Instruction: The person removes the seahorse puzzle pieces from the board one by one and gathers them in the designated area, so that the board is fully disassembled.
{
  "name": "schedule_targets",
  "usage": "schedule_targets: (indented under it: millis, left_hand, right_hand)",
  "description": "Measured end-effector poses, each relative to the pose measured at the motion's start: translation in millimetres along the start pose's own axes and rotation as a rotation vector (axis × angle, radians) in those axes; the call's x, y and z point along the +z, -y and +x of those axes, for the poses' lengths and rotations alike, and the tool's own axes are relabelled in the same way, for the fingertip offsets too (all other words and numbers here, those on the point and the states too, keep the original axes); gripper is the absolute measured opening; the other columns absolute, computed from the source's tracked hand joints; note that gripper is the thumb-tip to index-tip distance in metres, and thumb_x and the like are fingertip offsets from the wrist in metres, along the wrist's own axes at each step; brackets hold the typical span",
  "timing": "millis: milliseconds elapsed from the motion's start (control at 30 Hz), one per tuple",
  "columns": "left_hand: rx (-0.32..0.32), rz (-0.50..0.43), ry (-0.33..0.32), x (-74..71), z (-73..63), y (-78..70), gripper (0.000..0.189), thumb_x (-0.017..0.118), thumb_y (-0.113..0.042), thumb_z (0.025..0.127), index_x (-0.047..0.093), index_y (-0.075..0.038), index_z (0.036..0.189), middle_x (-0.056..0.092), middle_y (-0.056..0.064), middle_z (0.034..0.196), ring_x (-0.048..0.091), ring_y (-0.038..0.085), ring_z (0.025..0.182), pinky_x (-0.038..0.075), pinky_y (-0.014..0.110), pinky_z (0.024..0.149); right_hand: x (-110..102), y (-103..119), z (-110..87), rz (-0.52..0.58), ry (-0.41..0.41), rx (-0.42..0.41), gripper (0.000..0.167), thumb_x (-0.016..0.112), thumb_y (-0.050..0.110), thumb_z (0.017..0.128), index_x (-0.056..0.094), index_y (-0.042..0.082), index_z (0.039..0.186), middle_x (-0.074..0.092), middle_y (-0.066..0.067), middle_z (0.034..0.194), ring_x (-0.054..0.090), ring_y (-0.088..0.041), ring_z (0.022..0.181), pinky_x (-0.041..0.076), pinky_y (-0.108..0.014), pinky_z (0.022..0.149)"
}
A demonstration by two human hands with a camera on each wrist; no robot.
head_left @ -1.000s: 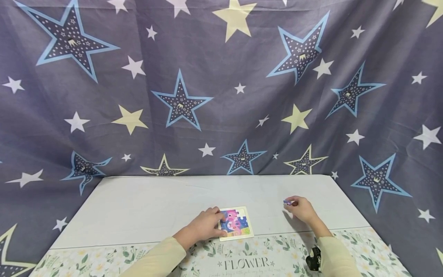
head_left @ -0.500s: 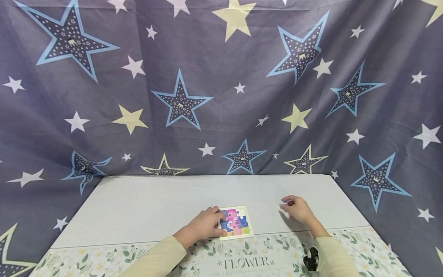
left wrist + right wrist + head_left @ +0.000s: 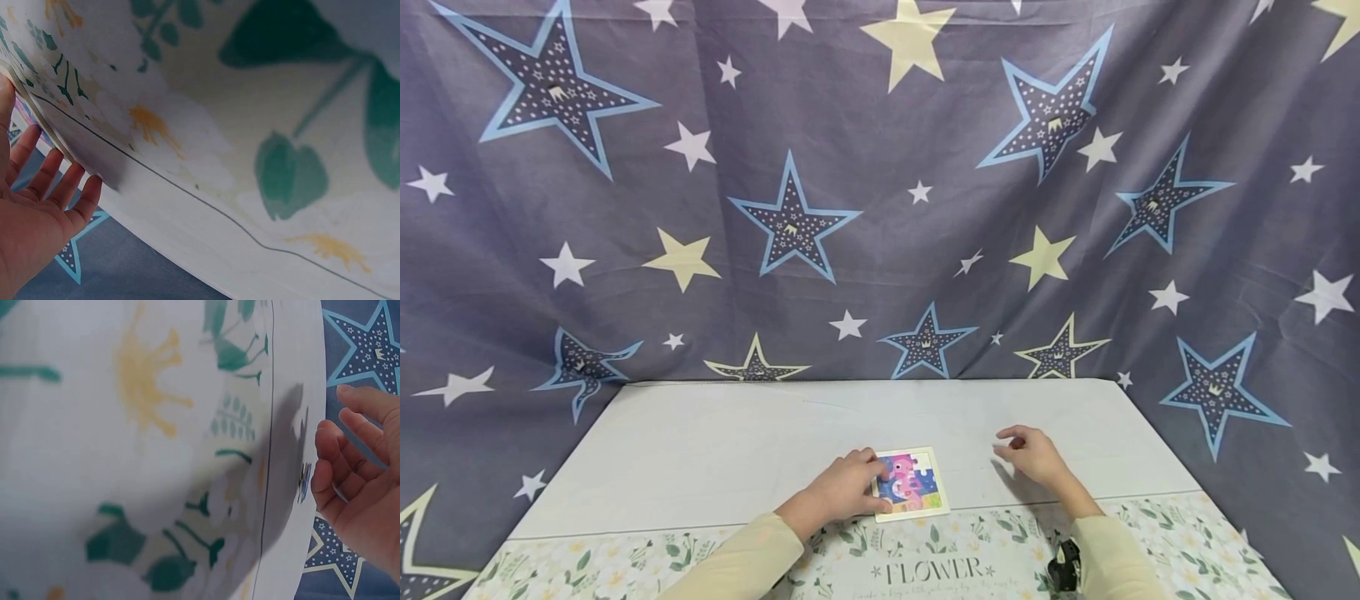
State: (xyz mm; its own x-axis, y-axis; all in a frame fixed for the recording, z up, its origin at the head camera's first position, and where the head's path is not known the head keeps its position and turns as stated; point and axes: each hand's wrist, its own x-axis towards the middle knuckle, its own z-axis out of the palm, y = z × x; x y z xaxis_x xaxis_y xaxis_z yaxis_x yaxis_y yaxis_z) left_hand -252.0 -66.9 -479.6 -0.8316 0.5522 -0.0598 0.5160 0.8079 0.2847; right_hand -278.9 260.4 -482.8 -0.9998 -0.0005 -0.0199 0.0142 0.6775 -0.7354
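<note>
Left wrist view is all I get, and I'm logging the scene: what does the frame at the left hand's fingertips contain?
Observer: The head view shows a jigsaw puzzle with a pink figure inside the frame.
Operator: Is it complete?
Observer: No, a white gap shows at its far right corner.
Operator: And the right hand?
Observer: The right hand is over the white part of the table, right of the puzzle.

Left hand [image 3: 40, 212] is way over at the left edge, fingertips touching the side of a frame [image 3: 46, 127] that's barely in shot. Mostly it's tablecloth [image 3: 194, 81], blurry green leaves and orange blooms, plus starry fabric [image 3: 150, 272] down low.
</note>
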Motion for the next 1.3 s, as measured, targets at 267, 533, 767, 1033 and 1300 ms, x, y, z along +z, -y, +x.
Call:
schedule_targets:
  millis: [267, 533, 767, 1033, 1300]
  left_hand:
    - [0.005, 0.002, -0.003, 1.5, 1.0, 0.6, 0.048, 0.064, -0.058, 0.079, 0.062, -0.022, 0.112, 0.054, -0.002, 0.110, 0.051, 0.014, 0.101, 0.044, 0.042, 0.095]
    - [0.003, 0.017, 0.002, 0.7, 1.0, 0.0, 0.050, 0.063, -0.058, 0.079, 0.062, -0.022, 0.113, 0.054, -0.001, 0.114, 0.051, 0.017, 0.105, 0.043, 0.047, 0.094]
    - [0.017, 0.031, 0.000, 0.6, 0.1, 2.5, 0.052, 0.062, -0.060, 0.079, 0.061, -0.023, 0.116, 0.054, -0.001, 0.114, 0.050, 0.016, 0.103, 0.044, 0.045, 0.090]
    - [0.040, 0.032, -0.005, 3.7, 0.1, 8.4, 0.052, 0.059, -0.062, 0.080, 0.059, -0.024, 0.117, 0.053, -0.002, 0.116, 0.049, 0.015, 0.104, 0.043, 0.044, 0.088]
    - [0.036, 0.020, -0.011, 2.8, 0.5, 6.3, 0.053, 0.058, -0.062, 0.080, 0.059, -0.023, 0.117, 0.053, -0.001, 0.116, 0.049, 0.016, 0.106, 0.042, 0.044, 0.090]
  right_hand:
    - [6.7, 8.3, -1.9, -0.008, -0.001, -0.003, 0.029, 0.067, 0.014, 0.085, 0.063, 0.000, 0.111, 0.058, -0.010, 0.080, 0.054, -0.018, 0.054, 0.044, -0.029, 0.050]
    - [17.2, 16.3, -2.0, -0.006, -0.004, -0.011, 0.027, 0.067, 0.014, 0.085, 0.064, 0.001, 0.109, 0.057, -0.009, 0.082, 0.053, -0.016, 0.056, 0.044, -0.027, 0.050]
    - [26.4, 20.7, -2.0, -0.027, 0.004, -0.033, 0.025, 0.069, 0.015, 0.084, 0.065, 0.004, 0.106, 0.058, -0.006, 0.080, 0.051, -0.013, 0.055, 0.043, -0.026, 0.050]
    - [35.2, 30.0, -4.6, -0.042, 0.027, -0.046, 0.025, 0.070, 0.015, 0.083, 0.066, 0.006, 0.105, 0.058, -0.005, 0.080, 0.051, -0.013, 0.054, 0.042, -0.026, 0.049]
    - [42.8, 35.7, -4.7, -0.074, 0.038, -0.100, 0.024, 0.071, 0.014, 0.082, 0.067, 0.006, 0.104, 0.058, -0.004, 0.078, 0.050, -0.012, 0.059, 0.041, -0.024, 0.050]
